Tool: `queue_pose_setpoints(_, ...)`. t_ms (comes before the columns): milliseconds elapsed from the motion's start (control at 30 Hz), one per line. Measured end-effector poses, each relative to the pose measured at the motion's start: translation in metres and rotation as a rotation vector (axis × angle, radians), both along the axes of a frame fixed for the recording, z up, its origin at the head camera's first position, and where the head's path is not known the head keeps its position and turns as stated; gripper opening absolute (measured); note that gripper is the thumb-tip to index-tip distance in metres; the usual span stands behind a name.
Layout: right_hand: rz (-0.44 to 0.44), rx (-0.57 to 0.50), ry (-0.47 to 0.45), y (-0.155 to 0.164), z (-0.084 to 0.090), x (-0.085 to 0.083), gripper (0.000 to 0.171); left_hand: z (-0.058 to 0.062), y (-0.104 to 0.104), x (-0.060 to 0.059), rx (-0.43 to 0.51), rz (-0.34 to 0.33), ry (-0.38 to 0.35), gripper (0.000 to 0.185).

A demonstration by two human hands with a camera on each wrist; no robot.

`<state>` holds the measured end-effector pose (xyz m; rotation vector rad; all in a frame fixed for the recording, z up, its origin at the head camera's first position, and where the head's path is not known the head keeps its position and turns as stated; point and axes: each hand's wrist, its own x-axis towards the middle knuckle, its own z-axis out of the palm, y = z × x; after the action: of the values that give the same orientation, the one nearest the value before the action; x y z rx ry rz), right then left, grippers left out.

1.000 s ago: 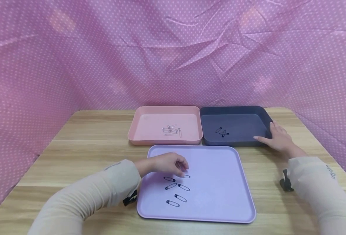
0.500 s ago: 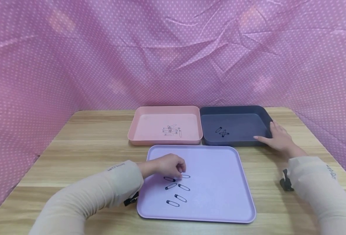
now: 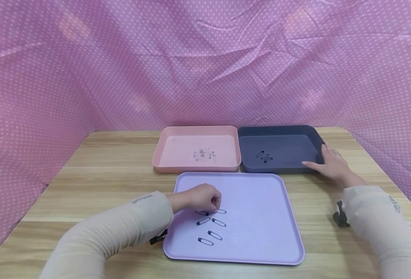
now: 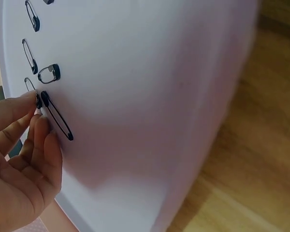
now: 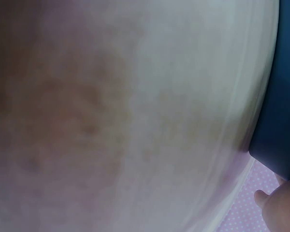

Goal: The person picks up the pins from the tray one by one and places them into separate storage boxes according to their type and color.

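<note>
Several black safety pins (image 3: 214, 235) lie on a lilac tray (image 3: 254, 224), close to its left side. My left hand (image 3: 212, 203) is curled over the farthest ones. In the left wrist view its fingertips (image 4: 35, 99) pinch the head of one black safety pin (image 4: 57, 121) that lies flat on the lilac tray (image 4: 159, 96). My right hand (image 3: 322, 161) rests with straight fingers on the near right corner of a dark blue tray (image 3: 285, 149), its thumb along the front wall. The right wrist view is blurred and shows only the tray's corner (image 5: 280, 121) and a fingertip (image 5: 275, 208).
A pink tray (image 3: 163, 155) at the back holds a small heap of safety pins (image 3: 203, 154). Two crossed pins (image 3: 264, 157) lie in the dark tray. Everything stands on a wooden table (image 3: 104, 170) walled by pink dotted cloth (image 3: 87, 77).
My left hand has dropped a little and closed its fingertips onto the farthest pins. The right hand and all three trays have stayed put.
</note>
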<state>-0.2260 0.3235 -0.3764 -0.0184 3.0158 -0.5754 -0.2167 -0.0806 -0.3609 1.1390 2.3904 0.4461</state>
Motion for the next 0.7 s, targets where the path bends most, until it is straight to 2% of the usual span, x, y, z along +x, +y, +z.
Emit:
queue_pose_setpoints(300,0.003,0.012,0.010,-0.002,0.002,0.001,0.099,0.001,0.002,0.000,-0.008,-0.001,-0.006,0.017)
queue_pose_setpoints(467,0.006,0.006,0.014,-0.001,0.002,0.001,0.099,0.008,0.004,-0.004,0.056,0.006,0.001,0.015)
queue_pose_setpoints(700,0.002,-0.006,0.018,0.001,-0.001,-0.001,0.100,0.020,0.010,-0.018,0.190,0.020,-0.009,0.012)
